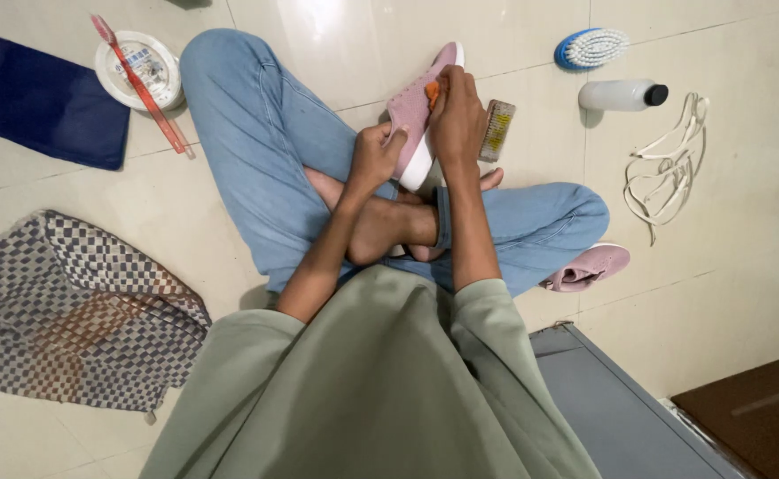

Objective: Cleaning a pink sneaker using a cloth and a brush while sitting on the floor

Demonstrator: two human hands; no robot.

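Head view looked down on a person sitting cross-legged on a pale tiled floor. Far left lay a dark blue cloth (39,98), below it a checkered mat (70,310). Next right sat a round white tub (137,69) with a red toothbrush (141,84) lying slanted across it. Past the blue-jeaned knee, the left hand (373,160) was clamped on the lower side of a pink shoe (416,115), thumb against its white sole edge. The right hand (456,115) was closed on something small and orange (431,93), pressed to the shoe's upper; possibly a sponge or cloth, too hidden to tell. The shoe was held up over the crossed legs, off the floor, hands close together on it. Its long axis ran diagonally, lower end near the left hand, upper end pointing up-right away from the person; toe or heel unclear. It looked light, with a soft fabric upper and stiffer rubbery sole, so gripping at the sole rim seemed steadiest; likely slippery if wet. Just right of the shoe lay a small wooden brush (498,129). Further right: a blue brush (591,46), a white bottle (620,95) lying on its side, loose white laces (664,164), and the second pink shoe (589,268) by the right knee.
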